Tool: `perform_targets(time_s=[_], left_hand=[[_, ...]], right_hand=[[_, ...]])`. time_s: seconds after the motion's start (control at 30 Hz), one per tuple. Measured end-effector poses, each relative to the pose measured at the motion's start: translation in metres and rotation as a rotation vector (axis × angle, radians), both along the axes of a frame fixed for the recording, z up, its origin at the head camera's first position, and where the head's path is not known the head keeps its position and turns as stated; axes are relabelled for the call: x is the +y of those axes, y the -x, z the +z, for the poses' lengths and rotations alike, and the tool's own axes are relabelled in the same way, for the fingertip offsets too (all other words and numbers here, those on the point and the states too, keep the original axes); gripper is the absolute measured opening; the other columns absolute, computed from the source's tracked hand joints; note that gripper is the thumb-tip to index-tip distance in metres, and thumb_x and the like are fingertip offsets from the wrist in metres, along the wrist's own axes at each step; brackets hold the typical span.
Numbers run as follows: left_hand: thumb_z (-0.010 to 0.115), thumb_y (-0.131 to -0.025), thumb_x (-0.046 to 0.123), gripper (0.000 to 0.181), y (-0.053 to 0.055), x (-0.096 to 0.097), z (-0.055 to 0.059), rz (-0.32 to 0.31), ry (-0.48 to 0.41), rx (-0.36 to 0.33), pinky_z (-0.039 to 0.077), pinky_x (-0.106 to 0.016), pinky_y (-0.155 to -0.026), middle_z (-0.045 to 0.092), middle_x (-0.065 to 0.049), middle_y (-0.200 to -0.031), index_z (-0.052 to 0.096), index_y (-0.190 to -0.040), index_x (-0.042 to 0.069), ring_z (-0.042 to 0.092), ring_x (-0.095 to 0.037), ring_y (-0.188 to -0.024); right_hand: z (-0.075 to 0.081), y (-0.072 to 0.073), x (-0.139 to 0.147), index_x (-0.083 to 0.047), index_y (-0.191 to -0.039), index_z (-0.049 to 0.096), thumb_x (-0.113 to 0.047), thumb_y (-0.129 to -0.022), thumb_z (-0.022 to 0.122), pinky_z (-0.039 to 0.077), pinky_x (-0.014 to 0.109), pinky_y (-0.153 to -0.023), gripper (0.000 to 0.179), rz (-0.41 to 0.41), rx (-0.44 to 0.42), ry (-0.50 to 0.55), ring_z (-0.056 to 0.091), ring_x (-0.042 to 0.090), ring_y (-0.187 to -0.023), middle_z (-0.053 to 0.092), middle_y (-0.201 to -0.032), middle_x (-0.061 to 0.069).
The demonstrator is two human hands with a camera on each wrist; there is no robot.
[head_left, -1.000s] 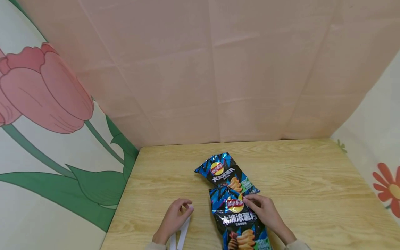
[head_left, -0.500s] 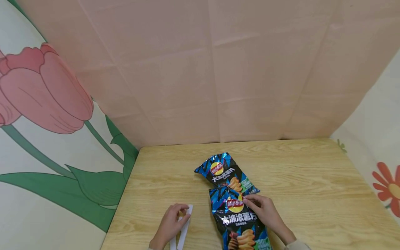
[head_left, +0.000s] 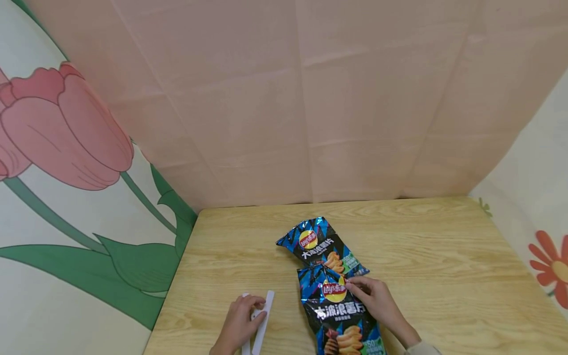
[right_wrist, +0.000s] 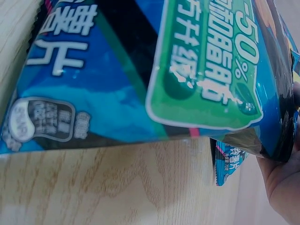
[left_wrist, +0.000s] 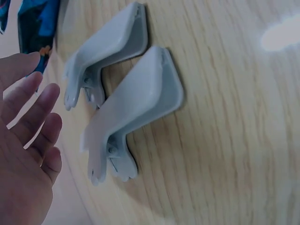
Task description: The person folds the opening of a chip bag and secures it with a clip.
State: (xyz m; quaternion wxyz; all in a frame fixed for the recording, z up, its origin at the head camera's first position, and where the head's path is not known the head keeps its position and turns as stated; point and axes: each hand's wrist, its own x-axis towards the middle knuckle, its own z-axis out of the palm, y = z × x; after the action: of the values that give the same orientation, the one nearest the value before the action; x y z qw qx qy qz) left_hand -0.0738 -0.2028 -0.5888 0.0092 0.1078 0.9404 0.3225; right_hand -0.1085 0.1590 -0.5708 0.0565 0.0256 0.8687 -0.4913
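Two white bag clips with hinged handles lie side by side on the table; the right clip [head_left: 265, 323] shows most of its length in the head view. The left clip [head_left: 245, 347] is partly covered by my left hand [head_left: 241, 320]. In the left wrist view, that hand's relaxed fingers [left_wrist: 47, 101] are spread beside both clips and hold nothing. My right hand [head_left: 380, 301] pinches the upper right edge of a blue and black Lay's chip bag [head_left: 339, 310], whose lower end runs out of the head view. Behind it, a second chip bag [head_left: 324, 246] lies at a slant, its lower edge overlapped.
The wood-grain table [head_left: 443, 266] reaches back to a pink cloth backdrop [head_left: 355, 123]. Walls stand on both sides, with a painted tulip [head_left: 84, 128] at left and a red flower [head_left: 550, 264] at right.
My left hand has drawn back toward me and shifted left, from the far end of the right clip to over the left one. The right hand and both bags stay put.
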Motion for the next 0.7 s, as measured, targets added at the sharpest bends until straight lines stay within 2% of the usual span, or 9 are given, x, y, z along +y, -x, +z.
perform_targets(time_s=[0.13,0.37,0.7], left_hand=[[0.079,-0.083,0.026,0.021,-0.001,-0.002,-0.004,0.010,0.050,0.021,0.036,-0.028,-0.073,0.067,0.010,-0.087,0.073,-0.103,0.019,0.050,-0.005,-0.079],[0.080,-0.081,0.025,0.021,-0.004,-0.005,-0.008,0.021,0.095,0.103,0.038,-0.029,-0.075,0.068,0.009,-0.089,0.074,-0.100,0.020,0.051,-0.005,-0.083],[0.080,-0.080,0.030,0.025,-0.008,-0.008,-0.011,0.058,0.165,0.102,0.038,-0.031,-0.074,0.069,0.006,-0.094,0.075,-0.101,0.019,0.052,-0.011,-0.084]], right_hand=[[0.001,0.000,0.000,-0.008,-0.104,0.075,-0.017,-0.094,0.068,0.052,0.021,-0.070,0.015,-0.001,-0.006,0.000,0.064,0.007,-0.080,0.075,-0.095,0.003],[0.002,0.001,0.000,-0.008,-0.103,0.076,-0.018,-0.094,0.068,0.051,0.021,-0.070,0.015,0.000,-0.008,-0.001,0.063,0.007,-0.079,0.075,-0.095,0.003],[0.004,0.000,0.000,-0.009,-0.103,0.076,-0.017,-0.094,0.068,0.051,0.021,-0.071,0.014,0.003,-0.014,-0.007,0.063,0.008,-0.080,0.075,-0.096,0.003]])
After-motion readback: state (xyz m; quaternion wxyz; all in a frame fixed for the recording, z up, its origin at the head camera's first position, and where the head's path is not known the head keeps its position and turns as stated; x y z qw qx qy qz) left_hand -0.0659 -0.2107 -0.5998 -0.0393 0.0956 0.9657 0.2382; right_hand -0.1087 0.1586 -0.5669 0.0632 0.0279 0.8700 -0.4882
